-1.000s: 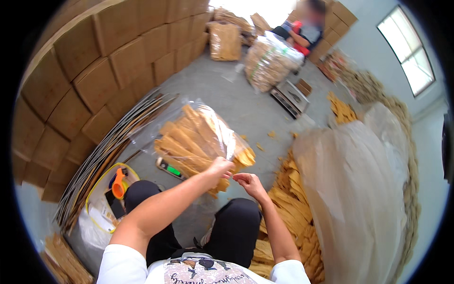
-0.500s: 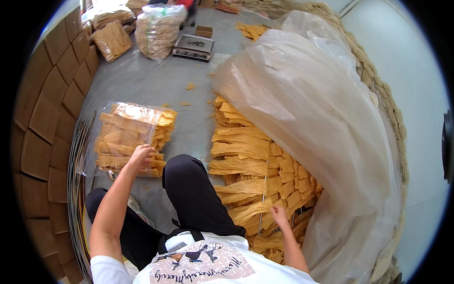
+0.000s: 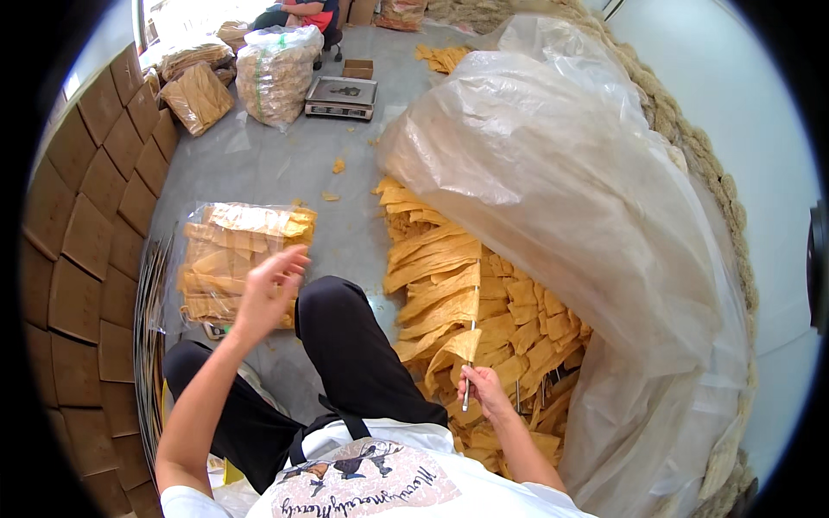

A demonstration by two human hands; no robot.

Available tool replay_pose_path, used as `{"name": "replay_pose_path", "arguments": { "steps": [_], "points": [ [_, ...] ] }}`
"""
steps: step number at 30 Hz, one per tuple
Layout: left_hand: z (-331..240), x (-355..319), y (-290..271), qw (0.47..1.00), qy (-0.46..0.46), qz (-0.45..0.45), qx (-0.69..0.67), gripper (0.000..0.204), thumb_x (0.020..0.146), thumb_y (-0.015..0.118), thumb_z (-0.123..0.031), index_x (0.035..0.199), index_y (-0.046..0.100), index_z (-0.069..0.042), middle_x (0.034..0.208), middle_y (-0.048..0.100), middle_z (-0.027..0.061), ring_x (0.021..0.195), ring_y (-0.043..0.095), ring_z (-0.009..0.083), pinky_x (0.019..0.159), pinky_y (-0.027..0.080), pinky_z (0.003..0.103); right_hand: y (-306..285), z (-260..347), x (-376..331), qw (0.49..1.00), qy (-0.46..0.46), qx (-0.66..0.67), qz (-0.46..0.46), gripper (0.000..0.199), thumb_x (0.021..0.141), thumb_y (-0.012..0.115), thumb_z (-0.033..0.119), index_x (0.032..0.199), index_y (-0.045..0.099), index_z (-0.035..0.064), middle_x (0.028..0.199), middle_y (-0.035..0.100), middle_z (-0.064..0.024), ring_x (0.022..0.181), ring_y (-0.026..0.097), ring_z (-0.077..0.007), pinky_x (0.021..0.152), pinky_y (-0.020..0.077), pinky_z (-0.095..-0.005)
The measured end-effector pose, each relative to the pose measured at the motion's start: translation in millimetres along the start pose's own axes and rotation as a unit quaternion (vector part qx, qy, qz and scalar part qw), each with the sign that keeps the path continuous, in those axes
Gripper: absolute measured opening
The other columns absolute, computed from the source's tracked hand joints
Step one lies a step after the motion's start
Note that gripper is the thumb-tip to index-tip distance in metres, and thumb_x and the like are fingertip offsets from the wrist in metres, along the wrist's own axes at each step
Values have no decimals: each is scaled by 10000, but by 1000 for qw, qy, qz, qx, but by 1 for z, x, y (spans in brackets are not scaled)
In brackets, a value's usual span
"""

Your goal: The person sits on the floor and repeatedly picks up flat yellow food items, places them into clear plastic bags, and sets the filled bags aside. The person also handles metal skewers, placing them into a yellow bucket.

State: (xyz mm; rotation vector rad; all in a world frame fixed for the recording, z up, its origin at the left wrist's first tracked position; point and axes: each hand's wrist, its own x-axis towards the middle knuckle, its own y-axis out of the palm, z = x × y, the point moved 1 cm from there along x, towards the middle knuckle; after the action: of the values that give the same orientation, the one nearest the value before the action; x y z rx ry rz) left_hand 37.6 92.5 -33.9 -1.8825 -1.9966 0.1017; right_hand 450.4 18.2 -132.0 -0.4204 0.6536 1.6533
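Note:
My right hand (image 3: 485, 392) is closed around the near end of a thin metal rod (image 3: 467, 397). Yellow dried strips (image 3: 440, 281), which look like tofu skin, hang over that rod in a row and rise a little off the pile (image 3: 518, 324) beneath. My left hand (image 3: 275, 283) is in the air, palm inward and fingers loosely apart, with nothing in it. It passes in front of a clear plastic bag (image 3: 207, 257) filled with similar yellow strips, lying on the floor to the left of my knee.
A large translucent plastic sheet (image 3: 553, 190) covers the pile's right side. Brown cartons (image 3: 78, 285) and a bundle of rods (image 3: 148, 319) line the left. Farther off are a scale (image 3: 341, 97), a stuffed sack (image 3: 276, 73) and a seated person (image 3: 315, 12). Yellow scraps (image 3: 338, 165) lie on the grey floor.
My right hand has taken hold of the rod's near end, and its strips have shifted and lifted slightly. My left hand has come off the bag and moved up to the right.

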Motion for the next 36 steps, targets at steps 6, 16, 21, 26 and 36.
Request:
{"name": "replay_pose_path", "arguments": {
  "steps": [6,16,21,26,36],
  "points": [
    [-73,-24,84,922,286,198,167,668,667,658,-5,1289,415,-15,1326,438,162,1240,410,337,1022,366,398,82,79,-30,996,-21,-21,90,231,918,533,263,838,587,53,690,643,-66,532,602,-123,500,486,-224],
    [-73,-33,131,936,327,130,26,375,696,646,-19,1065,581,-20,1088,586,98,1190,458,327,1005,370,463,122,107,-68,972,-84,-92,200,242,904,567,210,822,580,-17,691,635,-89,515,598,-158,524,486,-240],
    [-69,-45,121,957,288,24,-21,110,732,614,12,832,579,-14,757,557,93,934,540,318,948,409,454,129,131,-68,836,-417,-354,-40,331,778,691,164,1043,545,29,1157,519,-195,1063,516,-264,877,412,-361],
    [-87,-58,120,948,297,20,-117,92,720,582,73,781,545,16,684,488,119,748,541,319,816,456,402,159,107,-28,723,-555,-405,-71,527,669,757,163,1116,489,82,1403,281,-233,1317,252,-377,1043,216,-510],
    [-180,-116,4,905,340,160,-201,248,891,542,-187,708,511,-24,680,584,114,659,612,302,655,513,440,179,135,45,717,-594,-290,-221,397,684,635,52,1037,454,29,1256,389,-257,1185,392,-396,961,347,-441]
  ]
}}
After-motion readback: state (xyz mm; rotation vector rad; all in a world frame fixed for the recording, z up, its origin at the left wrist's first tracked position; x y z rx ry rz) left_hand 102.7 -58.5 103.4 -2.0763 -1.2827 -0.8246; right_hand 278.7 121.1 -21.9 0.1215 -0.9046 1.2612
